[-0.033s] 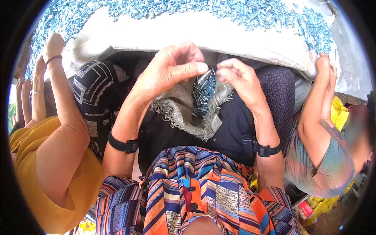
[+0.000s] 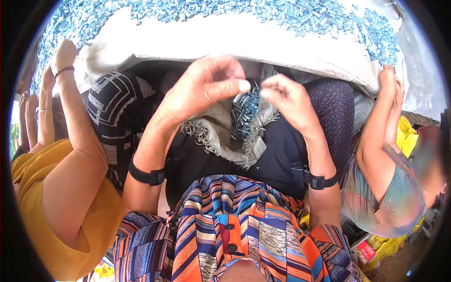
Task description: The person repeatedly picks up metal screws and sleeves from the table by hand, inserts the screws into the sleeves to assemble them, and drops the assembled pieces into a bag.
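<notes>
My left hand hovers over a frayed, woven sack cloth on my lap, its fingers curled toward the thumb. Facing it across a narrow gap is my right hand, fingers bent together and their tips blurred. Whatever either hand pinches is too small or hidden to make out. Between and below the hands, a heap of short, shiny blue tube-like pieces lies in the fold of the cloth.
Ahead is a pale sheet with a wide band of similar blue pieces along its far side. A person in a yellow top sits close on the left, another in a multicoloured top on the right, both reaching toward the sheet.
Both my hands have sunk slightly toward the cloth, their fingers keeping about the same curl. The sack cloth and its blue pieces stay in place.
</notes>
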### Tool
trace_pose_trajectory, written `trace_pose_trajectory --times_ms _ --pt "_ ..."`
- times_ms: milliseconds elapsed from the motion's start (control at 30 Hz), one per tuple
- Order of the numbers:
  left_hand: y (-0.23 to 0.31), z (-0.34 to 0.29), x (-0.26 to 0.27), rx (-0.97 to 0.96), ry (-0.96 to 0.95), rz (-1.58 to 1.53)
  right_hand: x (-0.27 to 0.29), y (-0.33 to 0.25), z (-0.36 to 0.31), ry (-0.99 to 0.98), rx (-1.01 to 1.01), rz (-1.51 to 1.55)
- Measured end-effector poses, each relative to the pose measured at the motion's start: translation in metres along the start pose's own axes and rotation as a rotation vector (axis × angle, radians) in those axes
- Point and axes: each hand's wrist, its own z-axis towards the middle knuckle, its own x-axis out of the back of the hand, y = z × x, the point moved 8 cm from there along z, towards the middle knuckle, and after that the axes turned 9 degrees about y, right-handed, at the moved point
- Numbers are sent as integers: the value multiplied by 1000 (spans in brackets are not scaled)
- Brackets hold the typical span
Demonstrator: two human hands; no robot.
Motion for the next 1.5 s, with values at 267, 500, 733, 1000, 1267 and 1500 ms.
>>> trace_pose_trajectory --times_ms 267,500,733,1000,1267,1500 --pt "-23 -38 -59 -165 -352 741 -59 41 -54 -272 461 -1093" --pt "-44 -51 -54 -94 -397 976 -32 29 -50 -201 521 -866" --pt "-45 -53 -42 -73 -375 1020 9 5 -77 -268 269 -1029" --pt "-45 -50 -40 -42 -363 1041 -71 34 -9 -499 241 -1004" --pt "-39 -60 -36 -74 -314 1056 -118 106 7 -439 378 -1175" --pt "-44 -61 -33 -96 -290 1083 -82 117 -21 -613 304 -1517"
